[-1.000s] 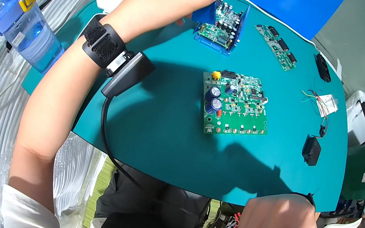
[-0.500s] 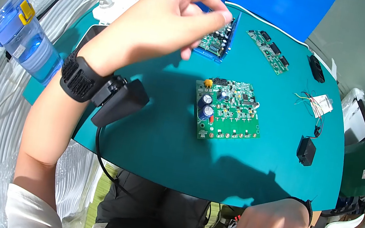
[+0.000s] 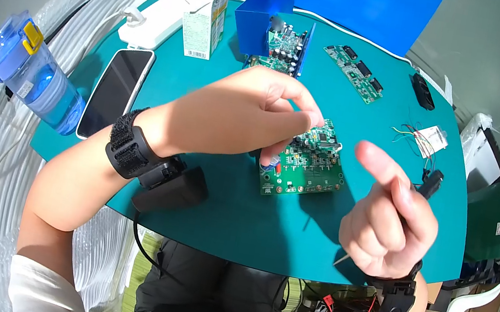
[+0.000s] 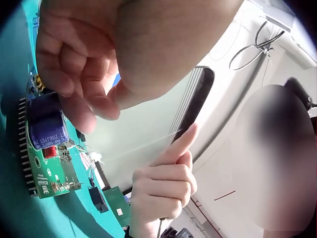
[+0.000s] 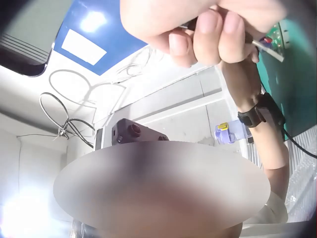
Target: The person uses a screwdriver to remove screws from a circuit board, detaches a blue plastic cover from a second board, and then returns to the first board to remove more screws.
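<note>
A green circuit board (image 3: 314, 191) lies mid-table. My left hand (image 3: 237, 114) hovers over its left part, fingers loosely bent and nothing visible between them. From the left wrist, those fingertips hang beside a big blue capacitor (image 4: 47, 121) on the board. The right hand (image 3: 387, 230) is raised to the right of the board, index finger extended. Its other fingers curl round a screwdriver with a black handle (image 3: 434, 182) and a thin metal shaft (image 5: 270, 50). Behind the left hand, a bent blue metal cover (image 3: 255, 30) stands by a blue case holding another board (image 3: 290, 43).
On the left are a phone (image 3: 116, 92), a water bottle (image 3: 39, 79), a small carton (image 3: 200, 30) and a white power strip (image 3: 157, 16). A narrow circuit board (image 3: 355, 73), a black connector (image 3: 422, 91) and a wired white part (image 3: 432, 141) lie to the right.
My left hand has left the blue cover and come toward me over the board. The right hand has risen from the front table edge with the screwdriver, turned over, index finger now extended.
</note>
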`<action>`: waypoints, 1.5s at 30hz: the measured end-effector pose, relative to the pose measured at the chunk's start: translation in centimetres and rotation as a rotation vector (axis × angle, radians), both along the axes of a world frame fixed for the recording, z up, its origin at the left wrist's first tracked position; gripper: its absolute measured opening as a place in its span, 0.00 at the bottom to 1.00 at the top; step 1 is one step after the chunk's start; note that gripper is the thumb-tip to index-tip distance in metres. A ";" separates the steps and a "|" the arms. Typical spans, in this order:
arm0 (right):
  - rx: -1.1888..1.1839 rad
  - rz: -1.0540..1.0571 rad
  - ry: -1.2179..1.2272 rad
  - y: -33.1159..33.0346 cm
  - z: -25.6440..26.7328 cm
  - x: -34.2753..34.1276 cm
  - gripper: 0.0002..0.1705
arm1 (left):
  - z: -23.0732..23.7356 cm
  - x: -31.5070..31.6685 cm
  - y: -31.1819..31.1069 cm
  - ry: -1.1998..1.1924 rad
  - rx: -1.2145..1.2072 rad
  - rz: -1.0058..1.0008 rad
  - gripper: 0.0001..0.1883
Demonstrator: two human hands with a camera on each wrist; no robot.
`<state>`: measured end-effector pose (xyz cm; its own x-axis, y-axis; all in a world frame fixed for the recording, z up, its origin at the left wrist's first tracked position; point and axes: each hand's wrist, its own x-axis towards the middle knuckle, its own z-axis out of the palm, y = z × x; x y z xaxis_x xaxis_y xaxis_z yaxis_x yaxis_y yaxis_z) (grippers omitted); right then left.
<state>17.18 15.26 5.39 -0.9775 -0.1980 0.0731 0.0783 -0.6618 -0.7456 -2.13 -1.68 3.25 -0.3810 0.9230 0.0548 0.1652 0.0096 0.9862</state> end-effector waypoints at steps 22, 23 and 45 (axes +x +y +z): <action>-0.078 -0.084 0.088 0.6 -1.1 -0.3 0.26 | -0.2 0.0 -0.2 0.038 0.013 -0.049 0.10; -0.079 -0.075 0.091 0.6 -1.1 -0.4 0.26 | -0.2 0.0 -0.2 0.043 0.005 -0.052 0.10; 0.099 -0.186 0.047 -0.2 -1.2 -0.2 0.07 | -0.2 0.2 -0.3 0.030 0.005 -0.054 0.12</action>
